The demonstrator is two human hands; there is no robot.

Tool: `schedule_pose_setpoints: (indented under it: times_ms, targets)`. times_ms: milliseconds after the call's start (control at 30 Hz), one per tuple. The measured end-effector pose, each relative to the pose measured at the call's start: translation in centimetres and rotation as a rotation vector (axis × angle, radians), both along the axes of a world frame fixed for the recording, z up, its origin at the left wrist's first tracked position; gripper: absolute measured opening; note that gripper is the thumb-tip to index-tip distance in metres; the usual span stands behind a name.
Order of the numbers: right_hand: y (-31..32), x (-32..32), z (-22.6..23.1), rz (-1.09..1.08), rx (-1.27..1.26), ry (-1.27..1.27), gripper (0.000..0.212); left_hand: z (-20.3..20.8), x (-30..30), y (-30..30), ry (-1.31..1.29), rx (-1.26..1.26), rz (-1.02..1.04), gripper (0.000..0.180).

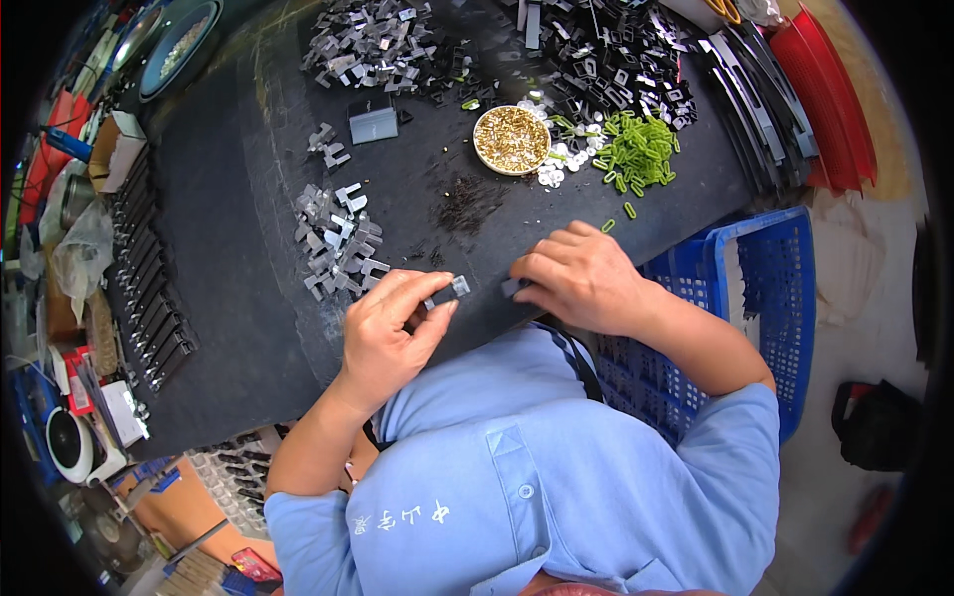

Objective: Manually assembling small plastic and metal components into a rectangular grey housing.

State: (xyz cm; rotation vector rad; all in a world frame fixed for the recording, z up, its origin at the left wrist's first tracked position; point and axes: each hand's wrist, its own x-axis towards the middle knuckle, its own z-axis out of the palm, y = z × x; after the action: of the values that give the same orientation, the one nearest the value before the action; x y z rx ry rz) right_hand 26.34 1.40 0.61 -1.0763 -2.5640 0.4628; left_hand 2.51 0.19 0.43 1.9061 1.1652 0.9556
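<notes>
My left hand (388, 328) pinches a small black part with a silvery, translucent end (459, 286) between thumb and fingers. Across a short gap, my right hand (581, 278) is closed on a small dark grey block (512, 287), mostly hidden by the fingers. Both hands are above the near edge of the black tabletop (238, 298). Just beyond the left hand lies a loose pile of silvery forked clips (338, 233). Nearest the right hand are a few stray green oval rings (608, 225).
Farther back sit a white dish of brass-coloured pieces (511, 141), a green ring heap (641, 149), white discs (550, 176), black parts (616, 60) and more clips (368, 45). A row of black parts (154, 288) lines the left edge. A blue crate (760, 328) stands at right.
</notes>
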Motion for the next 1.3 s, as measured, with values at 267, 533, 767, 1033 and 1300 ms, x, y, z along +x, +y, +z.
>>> schedule_pose_setpoints:
  times_ms: [267, 533, 767, 1033, 1300]
  targets:
    - [-0.4, -1.6, 0.7, -0.177, -0.134, 0.242, 0.023, -0.1, 0.7, -0.5, -0.013, 0.114, -0.023, 0.03]
    - [-0.5, -4.8, 1.2, -0.29, -0.702, 0.637, 0.017, -0.1, 1.1, -0.6, 0.071, 0.341, 0.029, 0.031]
    - [-0.1, -4.2, 1.6, -0.191, -0.572, 0.483, 0.023, 0.4, 1.0, -0.5, -0.071, 0.082, -0.028, 0.026]
    - [0.4, -3.6, 1.8, -0.093, -0.629, 0.475, 0.039, 0.4, 0.7, -0.1, -0.089, -0.036, -0.058, 0.026]
    - [0.2, -3.1, 1.6, -0.147, -0.68, 0.466, 0.038, -0.1, 0.8, -0.2, -0.103, -0.005, -0.049, 0.025]
